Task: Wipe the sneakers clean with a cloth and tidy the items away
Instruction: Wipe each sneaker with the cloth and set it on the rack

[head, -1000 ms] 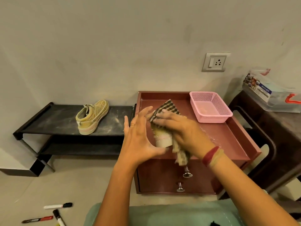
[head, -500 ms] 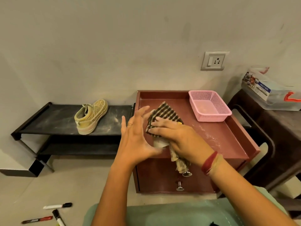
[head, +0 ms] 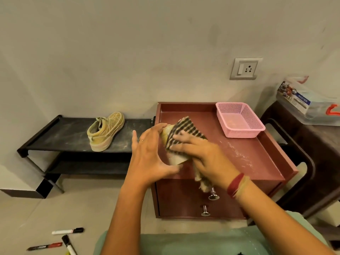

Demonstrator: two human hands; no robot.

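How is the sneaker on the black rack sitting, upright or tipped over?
Upright: the sneaker rests on its sole on the black rack, opening facing up.

Worktop is bare right of the right hand, walled by a raised rim; basket blocks its back right corner. Left hand, cloth and held sneaker fill front left.

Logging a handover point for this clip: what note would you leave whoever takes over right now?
Left hand grips one sneaker over the red cabinet; right hand presses the checked cloth flat on it.
Second sneaker sits on the black rack; pink basket sits on the cabinet.
Done: wiping under way.
Left: finish this sneaker, check the second, tidy cloth and sneakers away.
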